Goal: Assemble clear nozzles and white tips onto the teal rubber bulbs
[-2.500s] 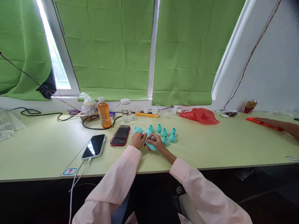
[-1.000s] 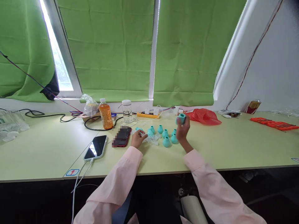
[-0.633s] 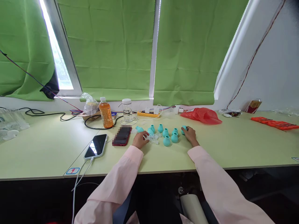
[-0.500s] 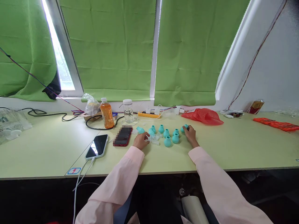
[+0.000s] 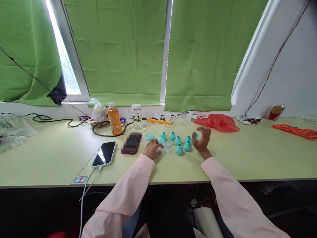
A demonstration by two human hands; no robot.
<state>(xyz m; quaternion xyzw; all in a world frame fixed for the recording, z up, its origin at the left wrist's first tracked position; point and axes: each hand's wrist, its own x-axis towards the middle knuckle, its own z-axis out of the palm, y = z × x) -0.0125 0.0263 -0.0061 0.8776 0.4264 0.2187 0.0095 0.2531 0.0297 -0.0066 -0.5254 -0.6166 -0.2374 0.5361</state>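
Note:
My left hand (image 5: 151, 149) has its fingers bent down over a clear plastic piece (image 5: 159, 149), gripping it on the table. More clear plastic pieces (image 5: 166, 144) lie loose just beyond the fingertips. My right hand (image 5: 203, 142) is raised, thumb and fingers curved apart with nothing between them. Behind its thumb stands a teal vase-shaped piece (image 5: 196, 136), partly hidden. Several similar teal pieces stand with their necks up between the hands, among them a front one (image 5: 179, 149) and another (image 5: 187, 146). One teal piece (image 5: 149, 136) lies tipped over beyond my left hand.
To the left lie a dark phone in a red case (image 5: 132, 143) and a white phone (image 5: 104, 154) with cables. An orange drink bottle (image 5: 114, 119), a clear jar (image 5: 136, 116) and a yellow power strip (image 5: 159, 121) line the back. A red plastic bag (image 5: 218, 123) lies back right.
My right hand has let go of the teal piece, which stays standing, and its fingers have lifted and spread. My left hand has shifted slightly over the clear pieces.

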